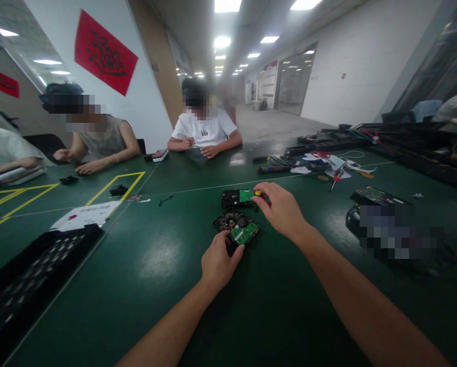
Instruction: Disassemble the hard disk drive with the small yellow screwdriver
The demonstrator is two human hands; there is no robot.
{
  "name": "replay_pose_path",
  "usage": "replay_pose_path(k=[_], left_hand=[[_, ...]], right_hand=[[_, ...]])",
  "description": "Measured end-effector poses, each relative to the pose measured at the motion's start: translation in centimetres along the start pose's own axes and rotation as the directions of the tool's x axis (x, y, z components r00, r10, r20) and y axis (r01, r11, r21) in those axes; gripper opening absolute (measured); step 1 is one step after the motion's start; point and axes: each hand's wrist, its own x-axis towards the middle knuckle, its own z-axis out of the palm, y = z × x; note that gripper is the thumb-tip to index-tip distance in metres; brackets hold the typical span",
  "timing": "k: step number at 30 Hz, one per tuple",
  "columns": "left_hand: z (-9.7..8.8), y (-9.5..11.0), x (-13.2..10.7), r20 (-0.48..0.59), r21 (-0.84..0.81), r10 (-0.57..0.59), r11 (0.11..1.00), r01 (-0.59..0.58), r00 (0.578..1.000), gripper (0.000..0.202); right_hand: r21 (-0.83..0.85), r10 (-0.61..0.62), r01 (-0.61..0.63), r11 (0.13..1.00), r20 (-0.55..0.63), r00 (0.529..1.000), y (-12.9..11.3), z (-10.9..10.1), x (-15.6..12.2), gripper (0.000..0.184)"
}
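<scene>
In front of me a hard drive (236, 223) with a green circuit board lies at an angle on the green table. My left hand (219, 259) grips its near edge between thumb and fingers. Just beyond it lies a second hard drive (231, 198), black with a green board at its right end. My right hand (284, 210) is closed in a pinch around a small tool with a yellow top (258, 193), at the right end of that farther drive. The tool's lower part is dark and partly hidden, so its exact kind is unclear.
To the left are a black slotted tray (41, 275) and a white paper (85, 215). Cables and tools (276, 165), a red-handled screwdriver (335, 178) and another circuit-board device (381, 195) lie to the right. Co-workers (203, 127) sit across the table.
</scene>
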Motion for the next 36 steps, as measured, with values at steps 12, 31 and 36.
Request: replay_pose_path(k=[12, 31, 36], left_hand=[[-0.1, 0.0, -0.1, 0.006, 0.024, 0.007, 1.0, -0.008, 1.0, 0.057], [0.0, 0.0, -0.1, 0.01, 0.037, 0.012, 0.999, -0.012, 1.0, 0.058], [0.1, -0.1, -0.1, -0.003, 0.035, 0.017, 0.999, -0.017, 1.0, 0.058]], right_hand=[[-0.004, 0.011, -0.011, 1.0, -0.04, 0.999, 1.1, 0.6, -0.2, 0.016], [0.066, 0.041, -0.032, 0.997, -0.131, 0.991, 2.0, 2.0, -0.4, 0.02], [0.023, 0.027, -0.024, 0.999, -0.155, 0.987, 2.2, 2.0, -0.5, 0.023]])
